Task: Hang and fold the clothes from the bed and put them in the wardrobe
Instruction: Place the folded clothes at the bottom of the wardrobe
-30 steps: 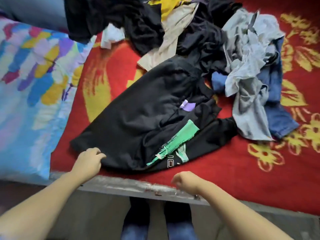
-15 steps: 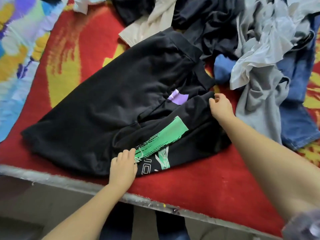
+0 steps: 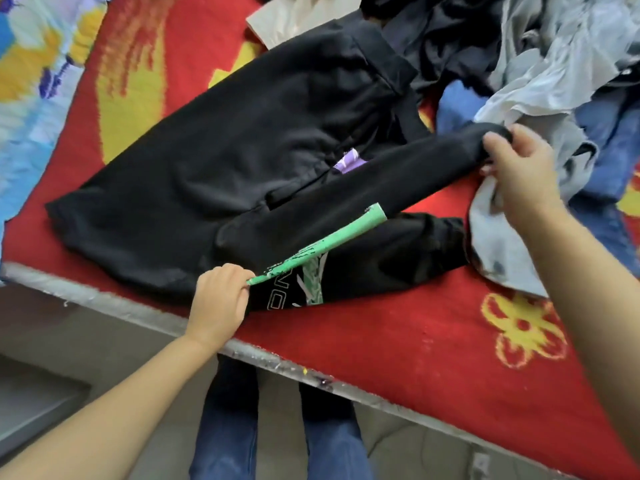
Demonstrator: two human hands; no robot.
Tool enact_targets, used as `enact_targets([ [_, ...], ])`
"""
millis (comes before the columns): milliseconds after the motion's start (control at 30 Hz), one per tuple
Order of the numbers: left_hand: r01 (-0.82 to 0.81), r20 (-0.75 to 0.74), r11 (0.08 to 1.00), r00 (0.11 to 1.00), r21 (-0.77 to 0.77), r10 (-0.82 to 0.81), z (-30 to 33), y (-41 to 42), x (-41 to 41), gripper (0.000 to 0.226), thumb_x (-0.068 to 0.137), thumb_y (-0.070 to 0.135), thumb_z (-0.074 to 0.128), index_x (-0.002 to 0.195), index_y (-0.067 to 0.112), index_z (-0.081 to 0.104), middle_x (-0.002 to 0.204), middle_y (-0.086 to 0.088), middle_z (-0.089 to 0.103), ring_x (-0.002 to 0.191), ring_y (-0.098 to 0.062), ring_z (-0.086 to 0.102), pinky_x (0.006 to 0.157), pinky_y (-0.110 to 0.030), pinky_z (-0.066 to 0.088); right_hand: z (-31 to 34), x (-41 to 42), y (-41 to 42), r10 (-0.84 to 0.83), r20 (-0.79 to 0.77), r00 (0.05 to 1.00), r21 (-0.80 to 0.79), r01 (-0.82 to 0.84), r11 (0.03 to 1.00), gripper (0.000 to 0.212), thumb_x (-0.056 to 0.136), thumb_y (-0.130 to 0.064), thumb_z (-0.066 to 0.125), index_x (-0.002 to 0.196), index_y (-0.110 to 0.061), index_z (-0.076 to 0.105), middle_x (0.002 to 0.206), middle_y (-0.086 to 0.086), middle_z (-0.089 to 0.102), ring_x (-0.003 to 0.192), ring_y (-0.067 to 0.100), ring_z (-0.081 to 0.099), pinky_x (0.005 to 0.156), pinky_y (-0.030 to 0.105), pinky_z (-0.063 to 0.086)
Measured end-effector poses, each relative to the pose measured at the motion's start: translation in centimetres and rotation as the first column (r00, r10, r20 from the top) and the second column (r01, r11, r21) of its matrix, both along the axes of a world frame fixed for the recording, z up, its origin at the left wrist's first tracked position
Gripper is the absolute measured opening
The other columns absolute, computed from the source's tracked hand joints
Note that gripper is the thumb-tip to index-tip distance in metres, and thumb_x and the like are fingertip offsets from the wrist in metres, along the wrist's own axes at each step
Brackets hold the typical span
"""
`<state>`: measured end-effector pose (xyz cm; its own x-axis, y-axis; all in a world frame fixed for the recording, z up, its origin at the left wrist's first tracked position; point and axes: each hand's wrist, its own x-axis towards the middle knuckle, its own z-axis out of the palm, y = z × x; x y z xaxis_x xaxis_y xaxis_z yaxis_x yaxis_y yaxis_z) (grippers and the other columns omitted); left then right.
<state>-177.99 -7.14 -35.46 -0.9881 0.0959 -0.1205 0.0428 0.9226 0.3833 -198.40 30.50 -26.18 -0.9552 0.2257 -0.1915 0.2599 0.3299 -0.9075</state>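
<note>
A black sweatshirt [image 3: 214, 174] with a green and a purple print lies spread on the red bed cover [image 3: 398, 341], near the front edge. My left hand [image 3: 220, 299] pinches its fabric at the lower end of the green stripe. My right hand [image 3: 516, 168] grips the cuff of one black sleeve, pulled out to the right and raised a little off the bed. A second black sleeve [image 3: 415, 251] lies flat below it.
A heap of grey [image 3: 540, 74], blue [image 3: 609, 157], black and beige clothes lies at the back right of the bed. A patterned blue and yellow pillow [image 3: 31, 81] sits at the left. The bed's metal edge [image 3: 114, 306] runs along the front, my legs below it.
My left hand has closed on the fabric at the green stripe. My right hand has taken the sleeve cuff and drawn the sleeve out to the right.
</note>
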Motion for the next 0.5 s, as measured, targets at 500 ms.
enact_targets([
  [500, 0.265, 0.292, 0.884, 0.944, -0.385, -0.155, -2.1, 0.3, 0.9, 0.032, 0.058, 0.0, 0.077, 0.086, 0.005, 0.062, 0.075, -0.01, 0.054, 0.066, -0.031, 0.055, 0.054, -0.037, 0.04, -10.9, 9.7, 2.4, 0.048, 0.436, 0.899, 0.22, -0.158, 0.963, 0.013, 0.09, -0.014, 0.06, 0.096, -0.003, 0.065, 0.083, 0.007, 0.059, 0.079, 0.017, 0.052, 0.069, 0.029, 0.043],
])
